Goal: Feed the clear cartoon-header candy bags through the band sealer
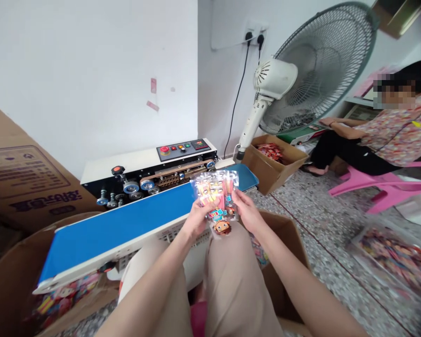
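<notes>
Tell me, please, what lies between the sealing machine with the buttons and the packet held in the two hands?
In the head view, the blue conveyor belt runs between the sealing machine and the packet gripped by the left hand and right hand.
</notes>
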Action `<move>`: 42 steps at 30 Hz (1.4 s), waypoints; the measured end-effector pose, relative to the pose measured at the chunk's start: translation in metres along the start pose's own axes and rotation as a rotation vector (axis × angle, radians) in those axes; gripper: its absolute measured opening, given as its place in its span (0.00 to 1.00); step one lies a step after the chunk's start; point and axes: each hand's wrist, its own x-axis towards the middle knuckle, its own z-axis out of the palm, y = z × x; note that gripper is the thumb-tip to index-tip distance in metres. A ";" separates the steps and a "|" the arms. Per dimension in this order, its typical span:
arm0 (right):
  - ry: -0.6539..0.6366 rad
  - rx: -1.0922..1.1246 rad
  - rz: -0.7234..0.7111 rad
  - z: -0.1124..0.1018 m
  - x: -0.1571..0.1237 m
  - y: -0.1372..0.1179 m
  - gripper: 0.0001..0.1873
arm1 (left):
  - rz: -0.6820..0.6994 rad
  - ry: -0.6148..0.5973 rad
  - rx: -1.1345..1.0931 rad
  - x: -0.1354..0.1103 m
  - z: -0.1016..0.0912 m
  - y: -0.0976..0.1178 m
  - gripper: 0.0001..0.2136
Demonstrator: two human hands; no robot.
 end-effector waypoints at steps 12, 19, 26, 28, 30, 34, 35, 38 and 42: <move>0.172 -0.070 0.060 -0.008 0.088 0.018 0.19 | -0.004 0.147 -0.063 0.026 -0.039 0.009 0.18; 0.435 -0.727 0.141 -0.036 0.180 0.031 0.12 | 0.000 0.187 -0.061 0.035 -0.048 0.021 0.21; 0.293 -0.859 0.021 -0.016 0.195 0.046 0.13 | 0.008 0.200 -0.088 0.039 -0.049 0.020 0.23; 0.265 -0.803 -0.121 -0.004 0.175 0.041 0.12 | 0.013 0.215 -0.095 0.040 -0.047 0.020 0.22; 0.152 -0.658 -0.190 0.008 0.149 0.034 0.15 | 0.011 0.225 -0.097 0.040 -0.045 0.019 0.21; -0.051 -0.410 -0.164 0.027 0.104 0.023 0.18 | 0.007 0.188 -0.096 0.041 -0.042 0.015 0.21; -0.039 -0.402 -0.177 0.029 0.099 0.023 0.17 | 0.010 0.172 -0.093 0.041 -0.042 0.014 0.22; 0.087 -0.366 -0.174 0.025 0.098 0.029 0.18 | 0.009 0.159 -0.093 0.042 -0.040 0.012 0.21; 0.248 -0.311 -0.120 -0.001 0.118 0.039 0.19 | 0.010 0.225 -0.134 0.043 -0.041 0.012 0.22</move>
